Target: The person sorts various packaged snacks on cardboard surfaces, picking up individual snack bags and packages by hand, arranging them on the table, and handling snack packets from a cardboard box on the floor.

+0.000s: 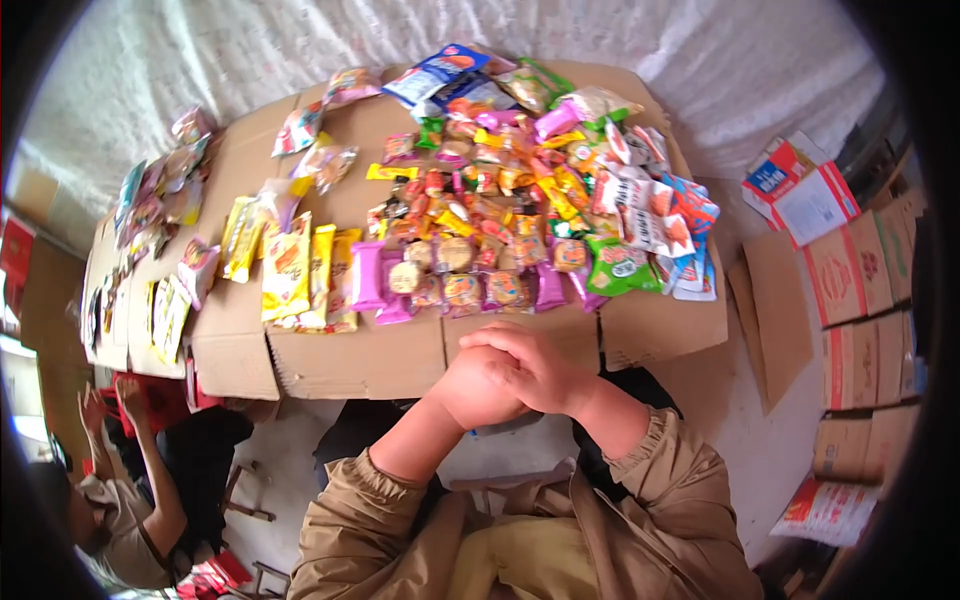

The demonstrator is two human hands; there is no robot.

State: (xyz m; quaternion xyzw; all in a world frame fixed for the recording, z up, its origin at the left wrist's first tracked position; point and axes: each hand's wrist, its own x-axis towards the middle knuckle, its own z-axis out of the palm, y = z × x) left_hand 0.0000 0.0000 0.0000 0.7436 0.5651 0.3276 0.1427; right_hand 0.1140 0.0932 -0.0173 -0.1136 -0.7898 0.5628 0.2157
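My left hand [477,390] is balled up just in front of the table's near edge. Over it my right hand [545,368] is wrapped, so the two are clasped together and the left fingers are mostly hidden. No package shows in either hand. Closest beyond them lie round biscuits in clear wrappers [463,291] and purple packets [368,275]. Behind these spreads a heap of small wrapped sweets [490,205] in yellow, red and black. A green bag [622,266] and white-and-red packets [645,215] sit right of the heap.
Flattened cardboard [360,360] covers the table. Yellow bags [288,268] lie left, blue bags [437,74] at the back, more packets [165,190] far left. Cartons [850,280] stand stacked at right. Another person [130,520] sits at lower left with raised hands.
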